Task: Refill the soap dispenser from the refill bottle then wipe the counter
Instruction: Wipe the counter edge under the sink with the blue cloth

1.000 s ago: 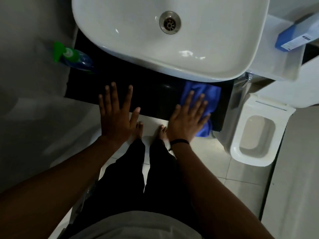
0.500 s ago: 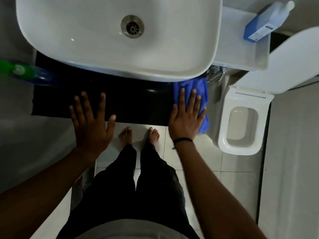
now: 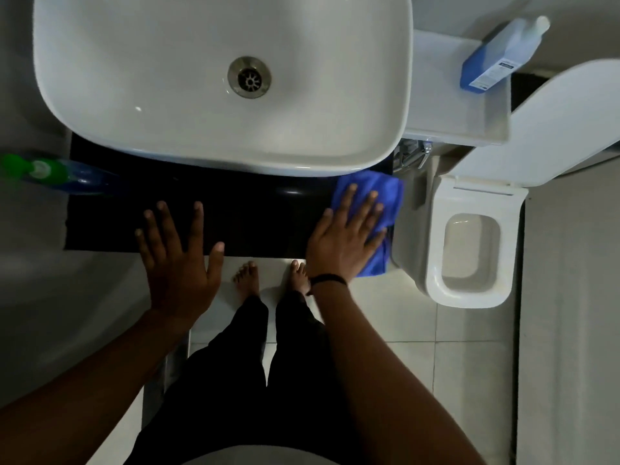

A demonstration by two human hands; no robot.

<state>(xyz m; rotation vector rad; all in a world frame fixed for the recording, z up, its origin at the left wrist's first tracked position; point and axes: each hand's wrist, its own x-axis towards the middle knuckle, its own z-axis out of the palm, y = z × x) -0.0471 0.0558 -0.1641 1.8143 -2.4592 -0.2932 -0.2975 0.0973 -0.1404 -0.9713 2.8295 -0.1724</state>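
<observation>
My right hand (image 3: 342,239) lies flat, fingers spread, pressing a blue cloth (image 3: 385,193) onto the right end of the black counter (image 3: 255,216). Part of the cloth hangs over the counter's front edge. My left hand (image 3: 177,263) is open with fingers apart, palm down at the counter's front edge, holding nothing. A blue bottle with a green cap (image 3: 50,171) lies at the counter's left end. Another blue bottle with a white top (image 3: 496,58) lies on the toilet tank (image 3: 446,105) at the upper right.
A white basin (image 3: 100,129) covers most of the counter's back. Right of the counter stands a white toilet (image 3: 469,297) with its lid up. My bare feet stand on pale floor tiles (image 3: 402,317) below the counter edge.
My right hand has slid the blue cloth rightward to the counter's right end. My left hand has stayed spread at the front edge. The view has shifted, bringing the bottle on the tank fully into sight.
</observation>
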